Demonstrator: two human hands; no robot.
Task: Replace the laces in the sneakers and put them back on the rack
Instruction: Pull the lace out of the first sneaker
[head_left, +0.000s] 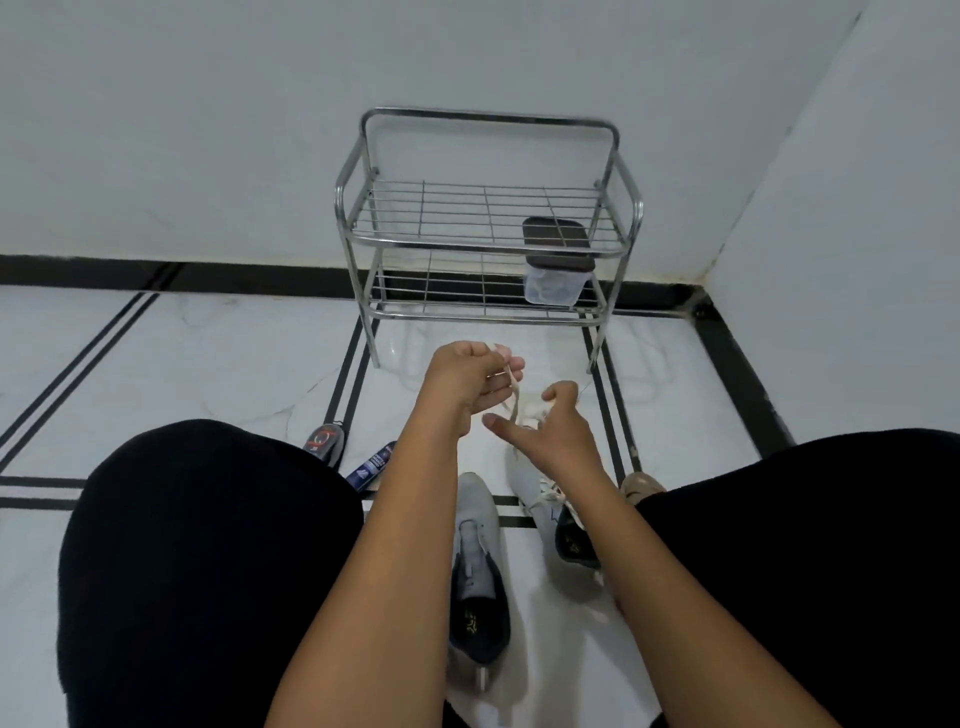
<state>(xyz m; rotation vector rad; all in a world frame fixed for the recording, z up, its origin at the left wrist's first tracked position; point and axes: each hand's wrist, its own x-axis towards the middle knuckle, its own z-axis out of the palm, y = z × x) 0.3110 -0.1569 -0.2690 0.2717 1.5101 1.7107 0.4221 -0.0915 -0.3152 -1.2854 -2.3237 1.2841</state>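
Note:
Two pale grey sneakers lie on the white tiled floor between my knees. The left sneaker (477, 561) has bare eyelets and no lace. The right sneaker (540, 493) is partly laced and partly hidden under my right forearm. A pale lace (511, 395) runs up from it into my left hand (467, 382), which grips it with curled fingers above the shoe. My right hand (550, 431) hovers over the toe of the right sneaker, thumb and fingers curled near the lace; whether it holds the lace is unclear. The steel two-shelf rack (488, 244) stands against the wall ahead.
A clear plastic box with a dark lid (555, 283) sits on the rack's lower shelf at the right. Two small tubes or bottles (324, 441) (371, 462) lie on the floor beside my left knee. A wall corner closes the right side.

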